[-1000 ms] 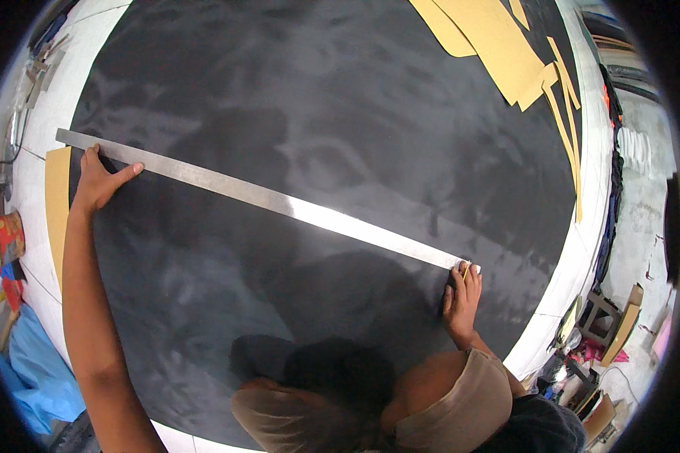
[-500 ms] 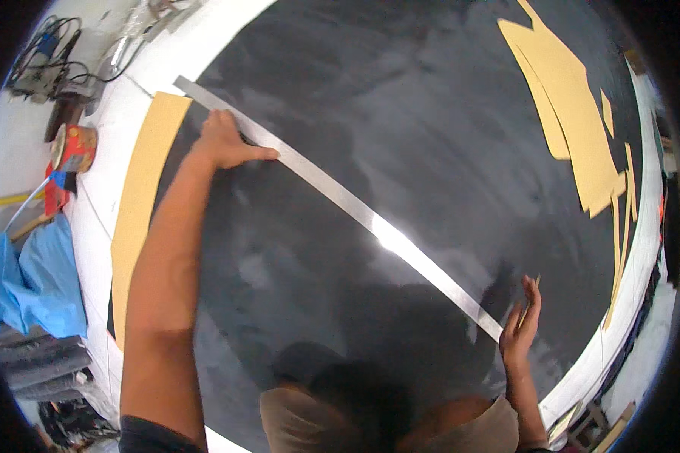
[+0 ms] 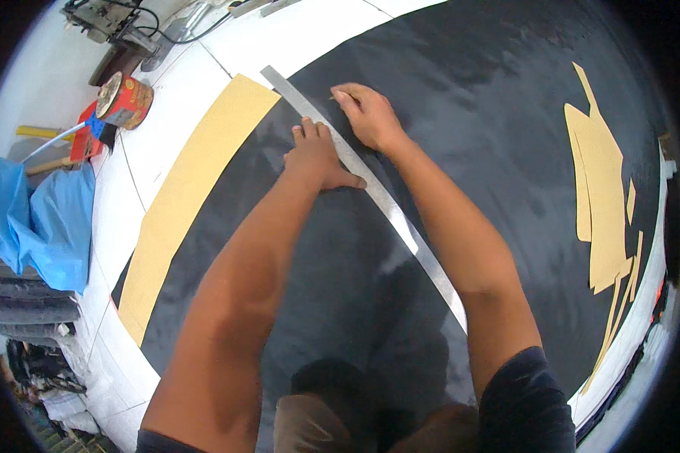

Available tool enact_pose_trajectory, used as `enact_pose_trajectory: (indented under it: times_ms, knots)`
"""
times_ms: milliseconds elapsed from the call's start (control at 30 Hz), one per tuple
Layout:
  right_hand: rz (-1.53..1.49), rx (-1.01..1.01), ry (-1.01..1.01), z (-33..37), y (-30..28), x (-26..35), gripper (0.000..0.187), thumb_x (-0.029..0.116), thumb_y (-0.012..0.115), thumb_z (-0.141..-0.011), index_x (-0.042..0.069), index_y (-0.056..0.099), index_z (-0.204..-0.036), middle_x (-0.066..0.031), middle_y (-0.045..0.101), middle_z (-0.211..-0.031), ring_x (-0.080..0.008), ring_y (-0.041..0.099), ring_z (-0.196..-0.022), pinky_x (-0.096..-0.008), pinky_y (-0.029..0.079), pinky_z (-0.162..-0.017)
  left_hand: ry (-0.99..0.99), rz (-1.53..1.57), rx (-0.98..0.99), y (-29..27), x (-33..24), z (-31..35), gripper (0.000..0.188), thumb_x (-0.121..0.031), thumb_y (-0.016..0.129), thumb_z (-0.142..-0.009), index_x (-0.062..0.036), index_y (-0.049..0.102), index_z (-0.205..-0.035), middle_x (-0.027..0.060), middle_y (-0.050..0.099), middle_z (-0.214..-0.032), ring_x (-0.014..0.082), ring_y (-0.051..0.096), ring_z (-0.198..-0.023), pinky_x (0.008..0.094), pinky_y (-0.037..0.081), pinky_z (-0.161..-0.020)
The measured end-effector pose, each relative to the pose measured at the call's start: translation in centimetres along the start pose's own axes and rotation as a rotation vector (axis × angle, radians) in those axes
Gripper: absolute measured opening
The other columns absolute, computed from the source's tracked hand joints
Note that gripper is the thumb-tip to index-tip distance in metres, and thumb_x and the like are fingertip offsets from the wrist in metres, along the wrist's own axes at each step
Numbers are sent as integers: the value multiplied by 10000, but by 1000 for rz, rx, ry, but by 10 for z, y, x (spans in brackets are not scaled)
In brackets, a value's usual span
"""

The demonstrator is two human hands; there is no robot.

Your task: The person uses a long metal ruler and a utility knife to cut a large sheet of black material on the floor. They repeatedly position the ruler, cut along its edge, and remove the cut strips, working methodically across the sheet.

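Note:
A long metal ruler (image 3: 400, 219) lies slantwise across a large black sheet (image 3: 446, 113) with a slight sheen. My left hand (image 3: 315, 157) presses the ruler down near its far end, fingers and thumb spread along it. Just right of the ruler's far part is my right hand (image 3: 366, 117), its fingers pinched on a small thin pointed thing (image 3: 332, 97). Only the tip of that thing shows, low over the black sheet. My right forearm partly covers the ruler's near end. Left of the ruler, a long tan strip (image 3: 196, 181) lies along the sheet's edge.
Several tan cut pieces (image 3: 604, 196) lie on the sheet at the right. On the white tiled floor (image 3: 121, 181) at the left stand a red can (image 3: 132, 102) and a crumpled blue cloth (image 3: 53, 226). A machine with a cable (image 3: 109, 23) sits at the far left.
My right hand has moved from the ruler's near end to beside its far end and is now pinched. My left hand stays on the ruler. The view has shifted.

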State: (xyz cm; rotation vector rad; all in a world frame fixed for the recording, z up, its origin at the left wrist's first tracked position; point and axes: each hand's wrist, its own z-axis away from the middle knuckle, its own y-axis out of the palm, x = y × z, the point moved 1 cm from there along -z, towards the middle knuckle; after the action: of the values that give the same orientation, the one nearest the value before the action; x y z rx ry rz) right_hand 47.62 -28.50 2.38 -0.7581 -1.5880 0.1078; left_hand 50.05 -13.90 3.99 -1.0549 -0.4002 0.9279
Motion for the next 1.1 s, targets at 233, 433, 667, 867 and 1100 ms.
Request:
enact_pose_trajectory:
  times_ms: [233,433,667,867,1100]
  knots:
    - [98,107,28,-74,58,16,306,253,574,-1000,57,700,-1199,-184,730,-1115,-355,692,-1049,-429,531,-933,-46,7,42,-6,-8,3,1512,-736,872,-532,75,136,-1575,312,97,-1648,489,145,-1525,559,384,-1152]
    - [201,148,33,-93,77,19,280,249,548,-1006,96,717,-1170,-177,730,-1107,-361,690,-1044,-457,530,-938,-77,33,29,-8,-4,6,1494,-693,902,-511,49,160,-1575,271,126,-1653,452,175,-1530,630,430,-1089]
    - [264,191,-30,-100,79,6,285,255,536,-1002,112,720,-1167,-172,731,-1091,-366,687,-1026,-465,526,-931,-101,32,61,-12,-10,5,1437,-652,907,-557,-6,157,-1598,215,89,-1675,405,141,-1550,612,407,-1116]
    - [398,289,-193,-90,57,9,281,210,515,-992,104,693,-1182,-177,720,-1101,-376,682,-1030,-492,529,-908,-39,16,5,-8,-9,6,1426,-683,881,-572,64,181,-1565,296,121,-1651,467,157,-1531,529,395,-1152]
    - [362,375,-345,44,-20,-7,186,177,532,-996,55,637,-1089,-163,664,-1046,-381,641,-998,-489,525,-841,-53,-21,43,-7,-4,7,1471,-744,846,-569,60,144,-1582,295,112,-1656,463,147,-1534,527,351,-1179]
